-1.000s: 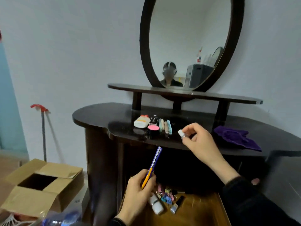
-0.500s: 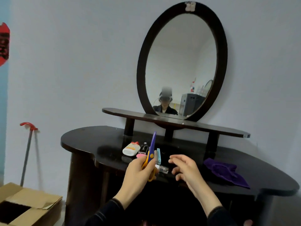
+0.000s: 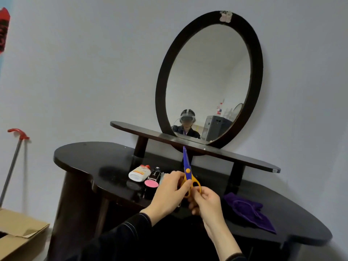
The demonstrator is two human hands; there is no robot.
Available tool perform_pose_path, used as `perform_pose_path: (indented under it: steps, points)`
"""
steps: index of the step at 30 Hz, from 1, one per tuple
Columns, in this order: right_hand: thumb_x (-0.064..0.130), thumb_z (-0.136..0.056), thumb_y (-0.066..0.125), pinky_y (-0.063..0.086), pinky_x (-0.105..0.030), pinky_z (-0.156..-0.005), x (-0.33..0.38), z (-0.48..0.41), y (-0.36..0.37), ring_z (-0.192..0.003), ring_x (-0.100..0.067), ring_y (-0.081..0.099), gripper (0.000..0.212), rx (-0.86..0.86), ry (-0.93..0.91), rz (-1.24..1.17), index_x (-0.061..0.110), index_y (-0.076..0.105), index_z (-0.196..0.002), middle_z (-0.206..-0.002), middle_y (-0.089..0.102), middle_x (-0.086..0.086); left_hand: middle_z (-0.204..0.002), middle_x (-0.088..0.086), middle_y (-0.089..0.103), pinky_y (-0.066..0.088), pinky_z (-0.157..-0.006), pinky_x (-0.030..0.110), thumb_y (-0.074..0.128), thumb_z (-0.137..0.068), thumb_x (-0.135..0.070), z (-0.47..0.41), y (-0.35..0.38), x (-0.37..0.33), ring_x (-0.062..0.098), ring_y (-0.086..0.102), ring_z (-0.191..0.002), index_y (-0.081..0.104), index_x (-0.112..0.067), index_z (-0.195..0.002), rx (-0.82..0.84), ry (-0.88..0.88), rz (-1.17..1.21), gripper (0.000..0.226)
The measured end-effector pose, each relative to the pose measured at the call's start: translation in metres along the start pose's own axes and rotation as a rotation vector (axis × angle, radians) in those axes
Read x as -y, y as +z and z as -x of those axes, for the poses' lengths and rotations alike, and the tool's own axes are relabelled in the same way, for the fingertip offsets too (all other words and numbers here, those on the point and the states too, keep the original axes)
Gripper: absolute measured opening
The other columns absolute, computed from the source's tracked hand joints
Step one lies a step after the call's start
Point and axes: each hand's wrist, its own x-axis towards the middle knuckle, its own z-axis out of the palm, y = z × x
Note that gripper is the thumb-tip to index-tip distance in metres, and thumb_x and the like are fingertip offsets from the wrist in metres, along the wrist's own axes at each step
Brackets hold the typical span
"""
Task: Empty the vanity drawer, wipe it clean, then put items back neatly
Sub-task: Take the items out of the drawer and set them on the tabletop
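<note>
Right hand now beside left hand on upright scissors

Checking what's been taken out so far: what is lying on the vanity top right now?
A white tube, a black case, a pink round compact and a purple cloth. The left hand and right hand, holding scissors, cover whatever lies behind them.

Dark vanity top, frame centre: white tube, black case, pink round compact centre; purple cloth right.
</note>
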Motion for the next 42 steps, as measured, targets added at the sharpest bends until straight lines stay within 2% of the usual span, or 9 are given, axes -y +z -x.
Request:
perform_pose_path:
  steps: [4,8,24,30,33,36,38,40,42]
  points:
    - [0.011,-0.097,0.064,0.052,-0.025,-0.047,-0.003,-0.015,0.0,-0.048,-0.014,0.062,0.015,-0.167,0.049,0.08,0.0,0.069,-0.089,-0.061,0.069,-0.007,-0.09,-0.013,0.063,0.035,-0.101,0.022,0.067,-0.086,-0.044,0.003,-0.019,0.019,0.004,0.052,-0.091,0.069,-0.028,-0.095,0.157,0.132,-0.287,0.019]
    - [0.018,-0.099,0.061,0.052,-0.025,-0.053,-0.007,-0.032,0.007,-0.046,-0.013,0.063,0.028,-0.202,0.055,0.359,0.004,0.071,-0.076,-0.055,0.07,-0.005,-0.098,-0.008,0.066,0.042,-0.087,0.024,0.067,-0.09,-0.041,0.012,-0.039,0.032,0.01,0.051,-0.093,0.072,-0.025,-0.101,0.249,0.192,-0.406,0.02]
    - [0.015,-0.099,0.057,0.057,-0.027,-0.06,0.001,0.003,0.006,-0.056,-0.01,0.066,0.019,-0.242,-0.003,0.422,0.019,0.071,-0.087,-0.067,0.073,0.0,-0.099,-0.003,0.056,0.052,-0.073,0.039,0.063,-0.088,-0.012,0.034,-0.047,0.04,0.018,0.052,-0.099,0.07,-0.016,-0.096,-0.057,0.118,-0.467,0.012]
    - [0.024,-0.096,0.059,0.048,-0.028,-0.061,-0.02,0.041,0.013,-0.076,-0.007,0.063,0.016,-0.312,-0.349,0.746,0.032,0.07,-0.087,-0.081,0.069,0.014,-0.096,-0.005,0.054,0.044,-0.065,0.025,0.065,-0.087,-0.017,0.056,-0.05,0.031,0.013,0.053,-0.09,0.067,-0.013,-0.091,-0.208,0.212,-0.425,0.006]
    - [0.017,-0.095,0.059,0.047,-0.033,-0.094,-0.054,0.068,0.019,-0.104,-0.016,0.063,0.02,-0.415,-0.652,0.859,0.024,0.075,-0.105,-0.107,0.071,0.01,-0.098,0.0,0.057,0.048,-0.075,0.036,0.066,-0.089,-0.013,0.081,-0.051,0.034,0.019,0.054,-0.091,0.067,-0.009,-0.094,-0.243,0.312,-0.431,0.007]
    - [0.014,-0.093,0.053,0.025,-0.039,-0.123,-0.099,0.1,0.015,-0.142,-0.023,0.043,0.043,-0.393,-0.753,0.937,0.018,0.063,-0.135,-0.145,0.055,-0.003,-0.13,0.004,0.056,0.039,-0.11,0.048,0.061,-0.09,-0.016,0.127,-0.042,0.051,0.027,0.051,-0.125,0.066,-0.011,-0.115,-0.192,0.355,-0.489,0.026]
    - [0.013,-0.093,0.051,0.033,-0.025,-0.116,-0.136,0.123,0.006,-0.14,-0.021,0.044,0.039,-0.258,-0.745,0.897,0.021,0.066,-0.128,-0.149,0.049,-0.001,-0.134,0.005,0.054,0.041,-0.11,0.041,0.057,-0.091,-0.015,0.168,-0.034,0.072,0.027,0.049,-0.128,0.065,-0.011,-0.111,-0.061,0.362,-0.469,0.022]
    - [0.012,-0.093,0.056,0.04,-0.003,-0.091,-0.174,0.143,-0.002,-0.112,-0.008,0.06,0.025,-0.083,-0.613,0.836,0.023,0.071,-0.11,-0.13,0.054,0.014,-0.11,0.0,0.059,0.052,-0.084,0.035,0.055,-0.09,-0.015,0.207,-0.025,0.096,0.022,0.06,-0.101,0.063,-0.012,-0.097,0.157,0.269,-0.452,0.011]
    - [0.01,-0.092,0.065,0.046,-0.004,-0.067,-0.207,0.154,-0.007,-0.08,0.003,0.059,0.02,0.053,-0.38,0.872,0.029,0.068,-0.096,-0.108,0.051,0.028,-0.097,-0.004,0.059,0.051,-0.071,0.031,0.055,-0.086,-0.017,0.234,-0.015,0.12,0.022,0.062,-0.088,0.062,-0.015,-0.091,0.37,0.057,-0.507,0.009]
